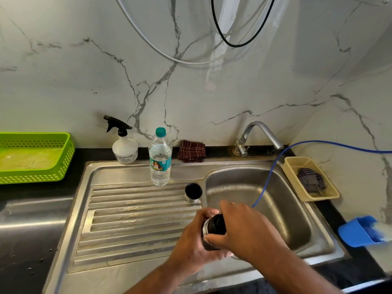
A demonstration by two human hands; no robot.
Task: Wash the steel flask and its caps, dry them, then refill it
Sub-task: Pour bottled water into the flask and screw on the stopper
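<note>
The right hand had its grip closed over the black inner cap, fingers and thumb curled round it at the mouth of the steel flask. The left hand gripped the flask's body from below. The flask was held tilted above the near part of the sink, about where the drainboard met the basin.

This looked like the unscrewing of the inner cap. To do that well, the left hand needed to act as a firm counter-hold while the right did the turning from the wrist, with no squeezing at an angle that could jam the thread. Keeping the mouth leaning toward the basin would let any leftover liquid fall there and not on the worktop.

The outer cap stood on the drainboard just beside the basin's left rim, dark hollow upward. That seemed a sensible spot for the inner cap too, though a round part there could roll on the ridges.

No water ran from the tap. A water bottle and a checked cloth waited near the wall.
</note>
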